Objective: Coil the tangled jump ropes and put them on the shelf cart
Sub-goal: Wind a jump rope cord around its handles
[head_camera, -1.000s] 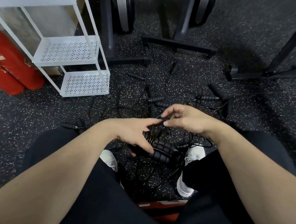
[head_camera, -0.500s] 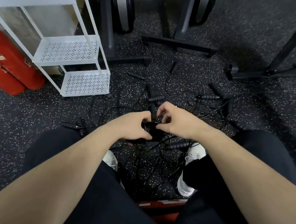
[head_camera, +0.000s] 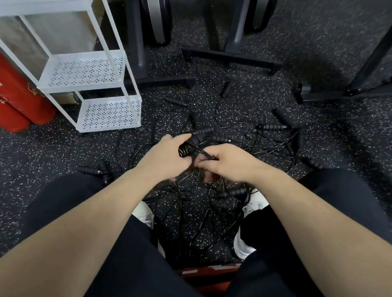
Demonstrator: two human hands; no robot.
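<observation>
Left hand (head_camera: 165,159): its grip is curled around a black ribbed rope handle (head_camera: 186,149), holding it above the floor; half a second ago it sat lower and nearer the knees, with the handle mostly covered by the fingers.
Right hand (head_camera: 228,164): its grip is pinched on the thin cord (head_camera: 204,152) just beside that handle, touching the left hand; a second ago the two hands were further apart.
Tangled jump ropes (head_camera: 254,141): spread on the speckled floor (head_camera: 319,131) in front of the feet, handles scattered, unchanged since earlier.
Shelf cart (head_camera: 91,74): white, perforated shelves, standing to the left, well apart from the hands.
Red cylinders (head_camera: 2,91): lying left of the cart.
</observation>
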